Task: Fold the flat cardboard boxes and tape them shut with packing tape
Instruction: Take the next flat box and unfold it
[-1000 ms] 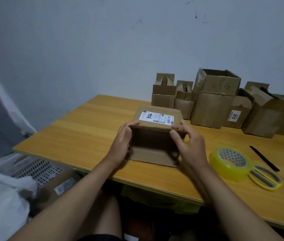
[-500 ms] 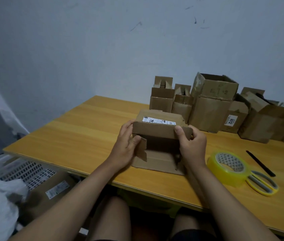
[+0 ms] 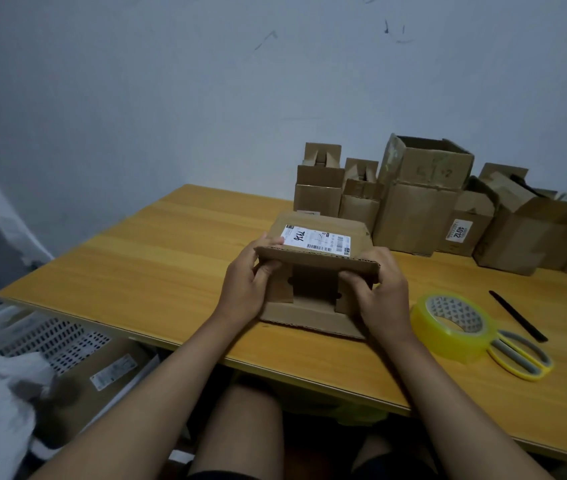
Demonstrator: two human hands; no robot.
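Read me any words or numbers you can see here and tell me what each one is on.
"7936", handwritten, last digit unsure: white label on the held box.
"4012": sticker on a back-row box.
Barcodes, small print, floor box label: too blurred to read.

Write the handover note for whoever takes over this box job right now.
Left hand and right hand each grip an end of the labelled box on the table, thumbs pressing the side flaps inward.
Tape roll and yellow scissors lie to the right, untouched.
Done: box opened up, side flaps folded in.
Left: close the long flaps, tape the seam.
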